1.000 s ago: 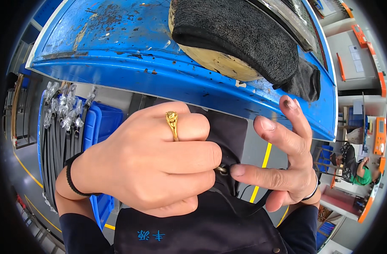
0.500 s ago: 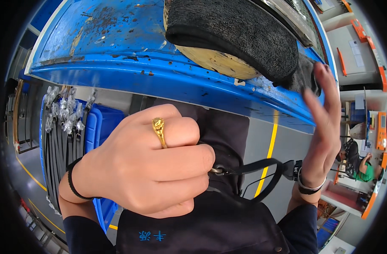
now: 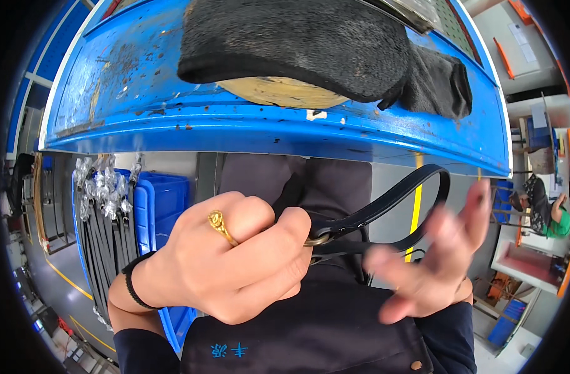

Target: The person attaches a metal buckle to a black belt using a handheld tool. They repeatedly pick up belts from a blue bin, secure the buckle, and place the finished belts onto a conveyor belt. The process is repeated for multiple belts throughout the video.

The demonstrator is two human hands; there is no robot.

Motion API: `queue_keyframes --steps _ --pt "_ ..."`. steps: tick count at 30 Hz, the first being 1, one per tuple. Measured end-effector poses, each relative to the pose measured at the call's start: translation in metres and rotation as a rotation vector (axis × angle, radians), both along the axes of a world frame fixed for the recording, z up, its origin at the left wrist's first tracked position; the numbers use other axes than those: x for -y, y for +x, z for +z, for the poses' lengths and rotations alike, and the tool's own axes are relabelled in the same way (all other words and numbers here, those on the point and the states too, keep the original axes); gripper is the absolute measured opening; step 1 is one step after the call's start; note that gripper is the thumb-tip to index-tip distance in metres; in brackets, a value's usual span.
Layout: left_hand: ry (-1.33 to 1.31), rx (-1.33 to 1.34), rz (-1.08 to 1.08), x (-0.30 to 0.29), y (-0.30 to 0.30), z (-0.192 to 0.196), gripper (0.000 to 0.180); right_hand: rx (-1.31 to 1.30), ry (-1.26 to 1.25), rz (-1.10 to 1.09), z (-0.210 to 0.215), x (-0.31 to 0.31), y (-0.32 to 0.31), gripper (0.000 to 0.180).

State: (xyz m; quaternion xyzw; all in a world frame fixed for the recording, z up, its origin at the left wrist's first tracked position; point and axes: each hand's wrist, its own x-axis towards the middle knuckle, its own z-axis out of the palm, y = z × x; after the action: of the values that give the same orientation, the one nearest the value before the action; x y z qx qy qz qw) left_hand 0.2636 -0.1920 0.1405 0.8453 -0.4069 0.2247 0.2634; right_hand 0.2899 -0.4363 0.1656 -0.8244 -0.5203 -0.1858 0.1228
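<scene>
My left hand (image 3: pixel 235 258) is a closed fist in front of my dark apron, with a gold ring on one finger. It grips a black leather belt (image 3: pixel 391 202) by the end with a brass-coloured metal buckle (image 3: pixel 317 240), which pokes out beside the thumb. From there the belt bends into a loop towards the right. Beside that loop is my right hand (image 3: pixel 434 268), its fingers spread and smeared by motion; nothing shows in them. The rest of the belt is hidden behind my left hand and against the apron.
Ahead stands a worn blue workbench (image 3: pixel 135 118). On it, a black fuzzy cloth (image 3: pixel 285 43) covers a yellowish rounded block (image 3: pixel 279 93). Black belts with plastic-wrapped buckles (image 3: pixel 104 187) hang at the left by blue bins (image 3: pixel 166 199). A person in green (image 3: pixel 558 221) is far right.
My right hand has come down from the bench's right edge towards the belt loop. The loop now stands higher and shows more fully. My left hand keeps its grip, and the whole view has shifted.
</scene>
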Motion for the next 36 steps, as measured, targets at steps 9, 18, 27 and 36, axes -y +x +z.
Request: queue_keyframes --steps 9,18,27,36 --pt "0.011 -0.011 0.003 0.010 -0.001 0.001 0.009 0.091 0.064 0.074 -0.022 -0.007 -0.006 0.053" --pt "-0.012 -0.080 0.024 -0.002 0.003 0.002 0.010 -0.125 0.375 -0.188 -0.014 0.015 0.024 0.050" --pt "-0.279 -0.433 -0.005 -0.026 0.006 0.008 0.021 0.135 -0.119 -0.573 -0.008 0.041 0.070 0.045" --pt "-0.300 -0.459 -0.056 -0.023 0.010 0.008 0.020 -0.001 -0.125 0.154 0.006 -0.003 0.013 0.051"
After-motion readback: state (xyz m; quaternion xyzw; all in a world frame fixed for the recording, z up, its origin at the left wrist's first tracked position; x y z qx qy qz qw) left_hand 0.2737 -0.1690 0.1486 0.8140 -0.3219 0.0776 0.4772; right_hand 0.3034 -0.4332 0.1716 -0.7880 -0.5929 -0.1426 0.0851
